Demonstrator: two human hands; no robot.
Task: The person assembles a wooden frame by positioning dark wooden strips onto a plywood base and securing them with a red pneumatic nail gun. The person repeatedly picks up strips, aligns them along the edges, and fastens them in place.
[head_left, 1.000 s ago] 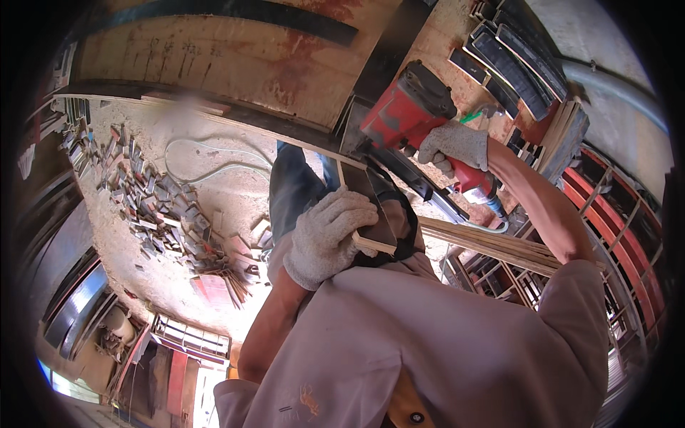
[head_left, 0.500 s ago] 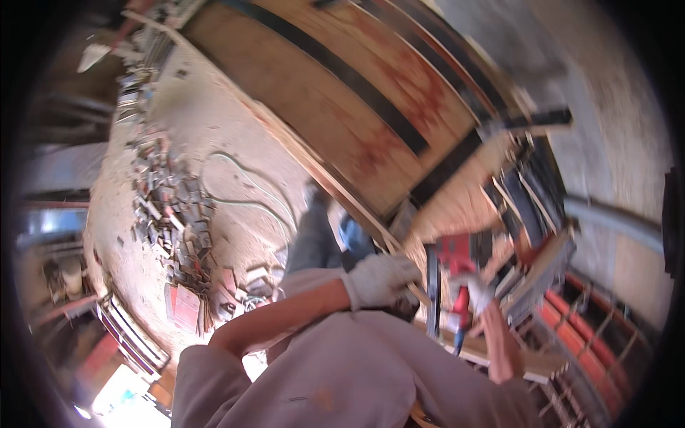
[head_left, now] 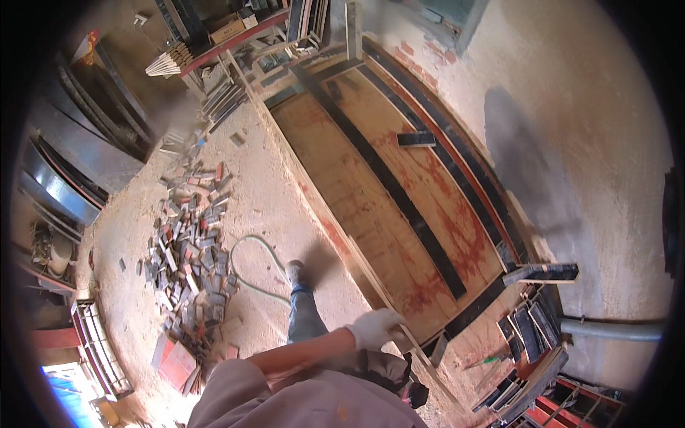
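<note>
My left hand [head_left: 374, 329], in a white glove, reaches to the near corner of a large wooden bench. Its fingers close at the upper end of a narrow wooden strip [head_left: 432, 367], which slants along the bench edge. Part of the grip is hidden behind the glove. My right hand is out of sight. Beside my body sits a dark bundle [head_left: 389, 369] with a bit of red near it; I cannot make out what it is. The bench's plywood panel [head_left: 349, 178] carries a long black strip [head_left: 399, 196], red stains and a short dark block [head_left: 416, 139].
A heap of wood offcuts [head_left: 193, 250] covers the floor on the left. A pale hose [head_left: 239, 246] loops near my foot [head_left: 294, 272]. Dark boards [head_left: 529, 332] stack at the bench's right end, beside a wall pipe [head_left: 610, 329]. Red metal frames [head_left: 564, 406] stand below.
My view has shifted, bringing the bench's far end into sight. My right hand and the red power tool it held have left view. My left hand remains at the wooden strip.
</note>
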